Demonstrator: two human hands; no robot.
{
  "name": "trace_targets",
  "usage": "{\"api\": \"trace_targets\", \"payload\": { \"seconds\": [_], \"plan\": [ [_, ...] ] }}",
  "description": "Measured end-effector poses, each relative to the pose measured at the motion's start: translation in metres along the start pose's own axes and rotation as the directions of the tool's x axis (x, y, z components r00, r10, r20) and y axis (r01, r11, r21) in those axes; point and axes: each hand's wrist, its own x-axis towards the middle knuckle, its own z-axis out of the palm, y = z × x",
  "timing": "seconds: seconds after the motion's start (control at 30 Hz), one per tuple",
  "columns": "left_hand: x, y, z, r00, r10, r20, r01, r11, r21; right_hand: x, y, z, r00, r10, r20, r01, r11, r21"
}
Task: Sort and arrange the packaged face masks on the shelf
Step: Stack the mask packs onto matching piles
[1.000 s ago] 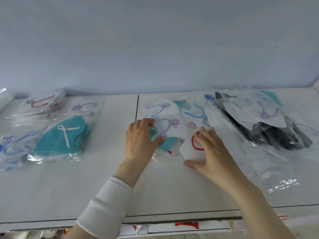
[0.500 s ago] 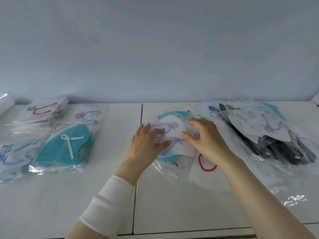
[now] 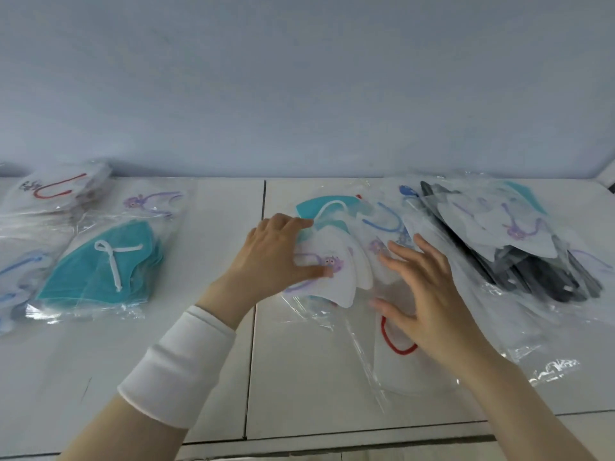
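Observation:
On the white shelf (image 3: pixel 166 377), a loose heap of packaged masks lies in the middle. My left hand (image 3: pixel 276 257) grips a white mask packet with a purple loop (image 3: pixel 339 277), thumb on top and fingers curled over its far edge. My right hand (image 3: pixel 426 294) has its fingers spread and straight just right of that packet, above a white packet with a red loop (image 3: pixel 399 351). Behind these lie a teal mask packet (image 3: pixel 319 207) and a blue-loop packet (image 3: pixel 382 221).
Sorted piles sit at the left: teal masks (image 3: pixel 100 264), a purple-loop packet (image 3: pixel 153 201), red-loop packets (image 3: pixel 53 191) and blue-loop packets (image 3: pixel 16 271). A mixed pile with black masks (image 3: pixel 539 261) fills the right. The wall (image 3: pixel 299 94) rises directly behind.
My right hand has come off the purple-loop packet and moved right and nearer, fingers spreading. My left hand has kept its hold on that packet.

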Motion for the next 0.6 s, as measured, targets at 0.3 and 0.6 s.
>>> {"api": "trace_targets", "payload": {
  "seconds": [0.3, 0.6],
  "plan": [
    [0.004, 0.022, 0.002, 1.0, -0.018, -0.011, 0.02, 0.97, 0.244, -0.024, 0.014, 0.004, 0.999, -0.021, -0.037, 0.019, 0.998, -0.062],
    [0.008, 0.029, -0.008, 0.975, 0.186, 0.119, -0.215, 0.924, 0.317, -0.027, 0.013, 0.011, 0.993, -0.059, -0.106, 0.05, 0.995, -0.087]
  ]
}}
